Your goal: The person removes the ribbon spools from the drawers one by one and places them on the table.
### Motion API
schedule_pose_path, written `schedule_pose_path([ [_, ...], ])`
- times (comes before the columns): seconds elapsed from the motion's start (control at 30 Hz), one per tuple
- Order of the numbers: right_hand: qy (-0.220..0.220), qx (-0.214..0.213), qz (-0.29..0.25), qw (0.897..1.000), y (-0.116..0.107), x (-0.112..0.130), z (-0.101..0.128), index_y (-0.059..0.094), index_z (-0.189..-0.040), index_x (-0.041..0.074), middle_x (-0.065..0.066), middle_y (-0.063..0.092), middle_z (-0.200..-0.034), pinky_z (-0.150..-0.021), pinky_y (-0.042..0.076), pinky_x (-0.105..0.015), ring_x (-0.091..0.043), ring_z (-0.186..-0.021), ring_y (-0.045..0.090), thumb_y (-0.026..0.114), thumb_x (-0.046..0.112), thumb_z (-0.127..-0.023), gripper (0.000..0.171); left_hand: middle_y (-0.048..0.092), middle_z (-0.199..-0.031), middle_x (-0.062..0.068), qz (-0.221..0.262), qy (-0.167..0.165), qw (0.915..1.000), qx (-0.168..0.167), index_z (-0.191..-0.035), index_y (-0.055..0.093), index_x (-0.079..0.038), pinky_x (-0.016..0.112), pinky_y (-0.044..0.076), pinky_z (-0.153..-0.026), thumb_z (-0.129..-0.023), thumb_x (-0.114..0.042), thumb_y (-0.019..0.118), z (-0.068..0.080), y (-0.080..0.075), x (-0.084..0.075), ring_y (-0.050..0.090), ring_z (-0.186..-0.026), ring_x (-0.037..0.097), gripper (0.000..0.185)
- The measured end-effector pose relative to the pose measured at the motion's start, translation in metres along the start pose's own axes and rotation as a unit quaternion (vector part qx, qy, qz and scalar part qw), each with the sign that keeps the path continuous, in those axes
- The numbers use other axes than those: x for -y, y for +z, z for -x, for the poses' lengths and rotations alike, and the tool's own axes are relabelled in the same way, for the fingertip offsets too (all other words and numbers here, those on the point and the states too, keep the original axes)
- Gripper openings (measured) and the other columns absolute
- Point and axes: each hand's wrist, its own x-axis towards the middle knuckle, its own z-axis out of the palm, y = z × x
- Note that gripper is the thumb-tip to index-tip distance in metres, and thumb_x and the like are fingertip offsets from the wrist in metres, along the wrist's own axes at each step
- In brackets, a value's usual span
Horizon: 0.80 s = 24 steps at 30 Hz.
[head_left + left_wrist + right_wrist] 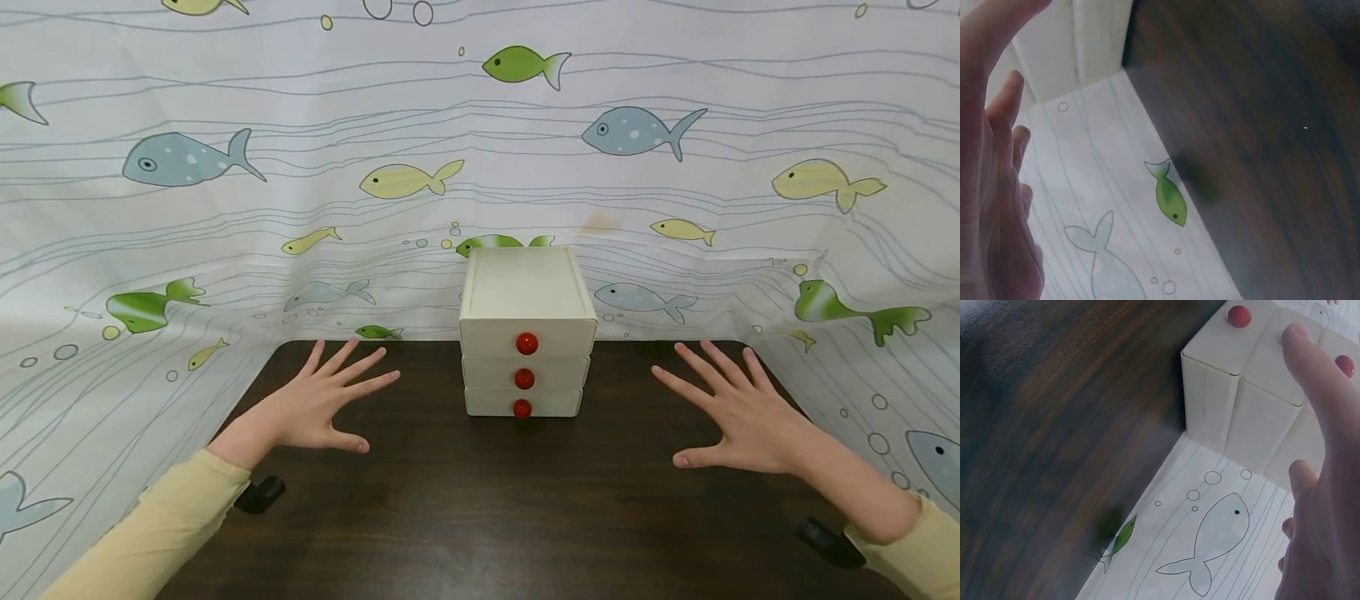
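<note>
A small white chest of three drawers [528, 287] stands at the back middle of the dark table, each drawer front bearing a round red knob [527, 343]. All three drawers look closed. To its left my left hand [311, 408] hovers with fingers spread, holding nothing. On the other side my right hand [750, 421] is spread the same way, also apart from the chest. In the right wrist view, the thumb overlaps part of the drawer fronts [1222, 337]. The left wrist view has the left hand [1000, 187] along its left edge, with the chest's side [1079, 37] beyond.
The dark brown wooden table [480, 500] reaches back to a white fish-patterned sheet [420, 108], which hangs behind and along both sides. Black wrist devices [260, 494] sit at both sleeves.
</note>
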Motion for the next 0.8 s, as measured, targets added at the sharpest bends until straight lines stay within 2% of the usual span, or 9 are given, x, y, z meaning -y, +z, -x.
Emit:
schedule_pose_path([
  [0.13,-0.004,-0.004,0.005,1.0,-0.002,-0.001,-0.003,0.022,-0.159,0.033,-0.003,0.0,-0.169,-0.118,-0.026,-0.057,-0.025,-0.156,-0.013,0.063,0.082,-0.071,0.109,0.015,-0.168,0.002,0.009,-0.002,0.9999,0.005,-0.157,0.025,-0.039,0.079,0.007,-0.114,-0.074,-0.081,0.06,-0.006,-0.005,0.003,0.005,-0.155,0.041,0.099],
  [0.33,-0.009,-0.01,0.008,1.0,-0.007,0.0,-0.01,0.021,-0.159,0.032,-0.006,0.005,-0.169,-0.121,-0.022,-0.058,-0.031,-0.157,-0.005,0.062,0.082,-0.072,0.108,0.011,-0.169,0.0,0.042,0.013,0.999,-0.009,-0.16,0.018,-0.031,0.077,0.014,-0.114,-0.077,-0.058,0.077,-0.026,-0.017,0.006,0.009,-0.155,0.041,0.105],
  [0.5,-0.007,-0.012,0.009,1.0,-0.011,0.002,-0.015,0.02,-0.159,0.032,-0.008,0.008,-0.169,-0.121,-0.014,-0.066,-0.033,-0.157,-0.003,0.063,0.081,-0.072,0.109,0.014,-0.168,0.003,0.079,0.015,0.9966,-0.018,-0.161,0.015,-0.028,0.073,0.017,-0.117,-0.08,-0.044,0.081,-0.044,-0.023,0.006,0.014,-0.154,0.041,0.106],
  [0.6,-0.007,-0.019,0.005,1.0,-0.014,0.005,-0.019,0.021,-0.159,0.032,-0.008,0.008,-0.169,-0.121,-0.006,-0.069,-0.034,-0.157,0.001,0.065,0.08,-0.072,0.109,0.019,-0.167,0.004,0.112,0.019,0.9927,-0.039,-0.16,0.016,-0.026,0.064,0.026,-0.12,-0.082,-0.034,0.081,-0.056,-0.026,0.006,0.022,-0.153,0.035,0.102],
  [0.7,-0.006,-0.028,-0.002,1.0,-0.017,0.009,-0.024,0.022,-0.159,0.033,-0.007,0.008,-0.169,-0.122,-0.002,-0.069,-0.034,-0.156,0.005,0.068,0.078,-0.071,0.109,0.023,-0.166,0.004,0.154,0.021,0.9858,-0.065,-0.16,0.018,-0.024,0.057,0.035,-0.117,-0.084,-0.024,0.08,-0.069,-0.029,0.004,0.029,-0.15,0.031,0.098],
  [0.8,-0.005,-0.035,-0.006,0.999,-0.019,0.012,-0.028,0.024,-0.158,0.033,-0.006,0.008,-0.169,-0.122,0.002,-0.069,-0.035,-0.155,0.009,0.069,0.078,-0.07,0.109,0.025,-0.165,0.005,0.192,0.018,0.9777,-0.084,-0.16,0.021,-0.024,0.057,0.039,-0.114,-0.085,-0.019,0.079,-0.08,-0.033,0.003,0.031,-0.149,0.032,0.095],
])
